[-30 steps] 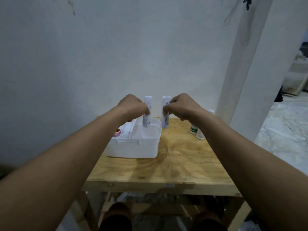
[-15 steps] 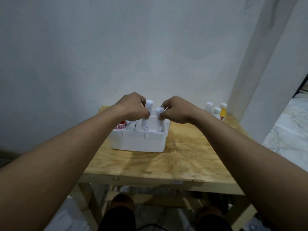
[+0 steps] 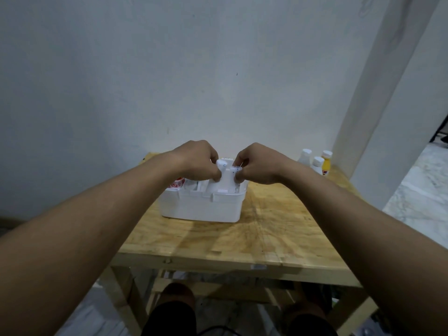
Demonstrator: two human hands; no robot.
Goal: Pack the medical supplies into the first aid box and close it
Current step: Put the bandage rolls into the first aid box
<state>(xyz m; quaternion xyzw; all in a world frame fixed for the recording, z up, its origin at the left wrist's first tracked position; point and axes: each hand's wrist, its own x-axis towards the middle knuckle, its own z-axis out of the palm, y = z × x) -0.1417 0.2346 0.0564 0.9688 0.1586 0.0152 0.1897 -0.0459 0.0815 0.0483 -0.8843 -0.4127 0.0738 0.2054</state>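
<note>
The white first aid box stands open on the wooden table, near its far left. My left hand grips a white wrapped roll that reaches down into the box. My right hand pinches a second white roll just to the right of it, also lowered into the box's right compartment. A red-and-white item sits in the box's left end. The box's lid is not in view.
Three small bottles stand at the table's far right corner: two white-capped ones and a yellow one. A wall rises right behind the table, and a white pillar stands at the right.
Both hands have come down with the two rolls, from upright above the box to pushed inside it. The camera has shifted, bringing the bottles at the right into view.
</note>
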